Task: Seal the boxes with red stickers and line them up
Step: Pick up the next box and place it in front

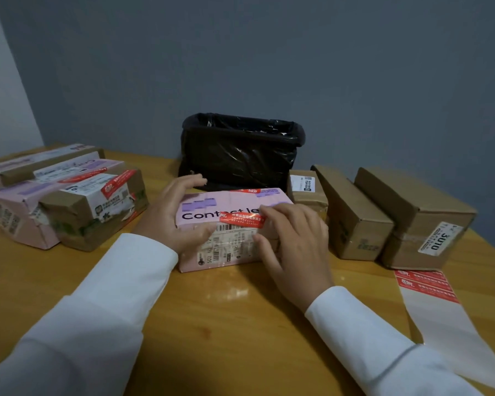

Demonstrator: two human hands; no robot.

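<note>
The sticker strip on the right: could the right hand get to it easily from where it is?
Probably yes. The sticker strip lies flat on bare table beside the right hand, which rests on the pink box; nothing stands between them.

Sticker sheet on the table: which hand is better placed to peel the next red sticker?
The right hand. The sticker sheet lies on its side, near that wrist. The left hand grips the pink box at its far end, steadying it.

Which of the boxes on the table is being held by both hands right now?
The pink box printed "Contact le", at the centre before the black-lined bin. The left hand grips its end; the right hand presses its red sticker.
</note>
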